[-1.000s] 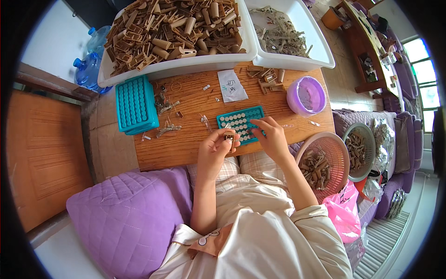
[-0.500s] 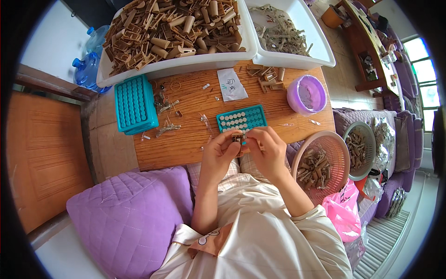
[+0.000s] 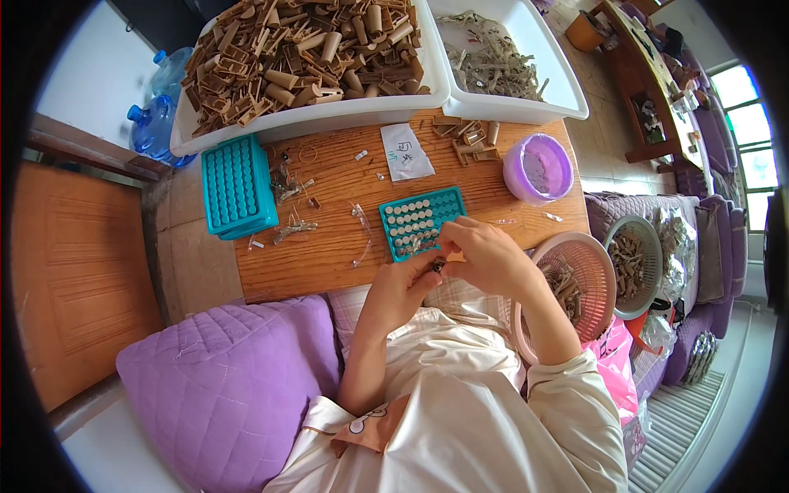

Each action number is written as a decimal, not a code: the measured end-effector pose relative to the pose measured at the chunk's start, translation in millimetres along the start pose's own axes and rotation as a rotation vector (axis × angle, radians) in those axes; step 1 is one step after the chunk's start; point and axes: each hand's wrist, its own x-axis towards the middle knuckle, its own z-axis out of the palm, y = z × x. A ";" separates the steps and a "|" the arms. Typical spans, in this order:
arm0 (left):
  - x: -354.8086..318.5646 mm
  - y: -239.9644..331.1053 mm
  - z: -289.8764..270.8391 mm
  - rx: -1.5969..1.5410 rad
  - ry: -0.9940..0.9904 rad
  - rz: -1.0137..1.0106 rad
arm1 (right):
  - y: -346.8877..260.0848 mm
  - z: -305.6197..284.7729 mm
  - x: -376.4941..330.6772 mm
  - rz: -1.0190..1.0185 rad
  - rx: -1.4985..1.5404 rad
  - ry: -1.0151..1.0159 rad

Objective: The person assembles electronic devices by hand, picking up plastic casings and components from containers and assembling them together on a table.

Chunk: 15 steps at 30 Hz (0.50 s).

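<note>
My left hand (image 3: 403,289) is closed on a small brown plastic casing (image 3: 439,264), of which only a dark end shows between thumb and fingers. My right hand (image 3: 485,253) bends over the same end, its fingers pinched together; whatever they grip is hidden. Just beyond both hands lies a teal tray (image 3: 450,200) with rows of round whitish discs (image 3: 408,218) in its left part. A few thin clear strands (image 3: 419,245) lie over the tray's near edge, beside my fingertips.
A white bin (image 3: 329,112) heaped with brown casings stands at the back, beside a second white bin (image 3: 567,99) with clear wiry parts. Stacked teal trays (image 3: 238,185) are at left. A purple tub (image 3: 537,169) and pink basket (image 3: 608,279) stand at right. Loose parts dot the table (image 3: 329,246).
Both hands have come down slightly toward me with the casing. My right hand has turned over it, its forearm swinging outward. More of the tray's near rows shows.
</note>
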 end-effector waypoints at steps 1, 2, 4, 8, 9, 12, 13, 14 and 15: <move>0.2 0.5 -1.0 0.001 -0.001 0.000 | 1.6 -0.7 1.4 -0.020 -0.013 -0.013; 0.1 1.3 -3.3 -0.090 -0.046 -0.007 | 3.7 -1.6 3.8 -0.042 -0.026 -0.026; -0.2 5.7 -7.6 -0.179 -0.094 -0.016 | 13.5 -9.4 16.1 -0.046 0.120 -0.170; -0.3 12.1 -10.3 -0.549 -0.148 0.070 | 70.1 -2.3 51.6 -0.014 0.449 0.119; 1.2 11.4 -8.2 -0.630 -0.147 0.093 | 83.1 1.9 59.4 -0.012 0.446 0.123; 2.1 14.2 0.8 -0.572 -0.162 0.025 | 103.6 16.8 75.8 0.140 -0.142 0.699; 1.1 13.7 2.0 -0.584 -0.171 -0.016 | 105.7 21.5 79.3 0.167 -0.221 0.730; 1.6 14.5 2.5 -0.583 -0.173 -0.017 | 108.2 25.0 81.5 0.195 -0.301 0.760; 1.4 14.9 2.3 -0.606 -0.159 0.000 | 104.9 26.5 82.5 0.195 -0.299 0.758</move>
